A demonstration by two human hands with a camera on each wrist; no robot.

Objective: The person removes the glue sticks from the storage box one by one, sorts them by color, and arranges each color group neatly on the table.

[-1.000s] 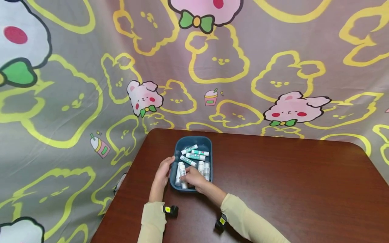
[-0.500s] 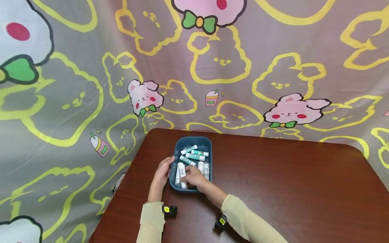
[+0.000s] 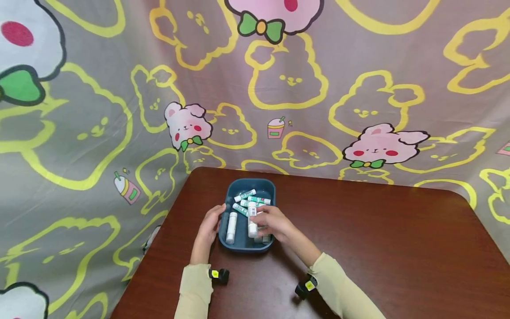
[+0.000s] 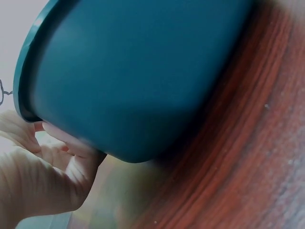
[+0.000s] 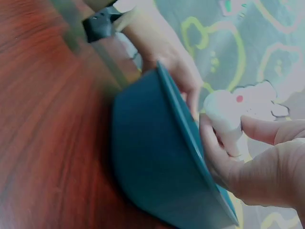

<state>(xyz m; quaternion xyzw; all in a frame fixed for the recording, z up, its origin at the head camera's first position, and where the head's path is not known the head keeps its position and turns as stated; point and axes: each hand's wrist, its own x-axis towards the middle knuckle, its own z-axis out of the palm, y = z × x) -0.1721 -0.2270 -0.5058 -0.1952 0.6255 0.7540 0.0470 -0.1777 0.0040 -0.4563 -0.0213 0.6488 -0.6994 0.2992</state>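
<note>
Right hand [image 3: 274, 222]: bent in a pinch, the thumb and fingers being closed around one white tube; the hand is held over the near right part of the bin.
Held white tube [image 3: 252, 212]: gripped close to upright as seen from the head, its upper end left uncovered; in the right wrist view it is seen above the line of the rim, with a rounded end turned toward the camera.
Left hand [image 3: 210, 222]: placed at the left side of the bin, its fingers laid against the outside just below the rim; how firmly the wall is gripped, if at all, cannot be told.
Blue bin [image 3: 249, 180]: set upright on the desk, with both hands brought to it.
Second white tube [image 3: 231, 228]: laid inside along the left wall, slightly slanted.
Green-labelled tubes [image 3: 245, 195]: four are seen loosely scattered toward the far end, some partly covered by others or by the held tube.
Pale items under the right hand [image 3: 266, 239]: partly hidden, and blurred.
Desk [image 3: 358, 239]: surfaced in reddish-brown wood grain.
Sleeves [image 3: 194, 288]: coloured pale yellow; a black device is worn at each wrist.
Backdrop [image 3: 295, 88]: printed with rabbits and yellow outlines.
</note>
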